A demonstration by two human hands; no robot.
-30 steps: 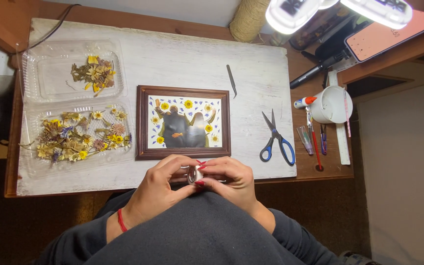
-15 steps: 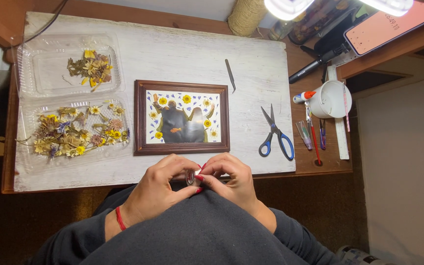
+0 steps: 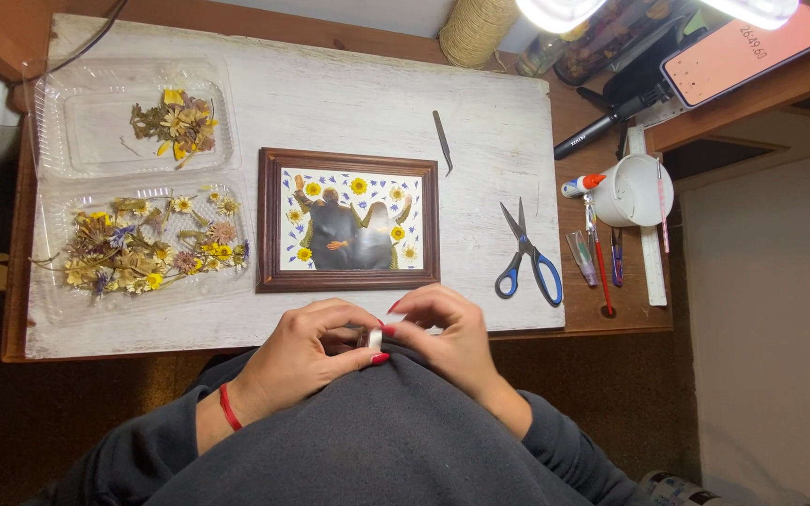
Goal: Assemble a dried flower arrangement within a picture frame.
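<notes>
I held a small roll of clear tape (image 3: 374,337) at the near edge of the whitewashed board (image 3: 349,94), my left hand (image 3: 307,356) pinching its rim while my right hand (image 3: 447,333) pinched at the loose end with the fingertips. I judged a slow, straight pull best, to keep the glossy strip from twisting. Beyond lay the brown wooden frame (image 3: 348,221) with flat pressed flowers, blue-handled scissors (image 3: 527,258) and slim tweezers (image 3: 442,141).

left hand (image 3: 307,351) + right hand (image 3: 447,333) pinch small tape roll (image 3: 374,337) just below framed photo (image 3: 349,220) | dried-flower trays (image 3: 133,187) left of frame | tweezers (image 3: 442,141), blue scissors (image 3: 527,258) right of frame
</notes>
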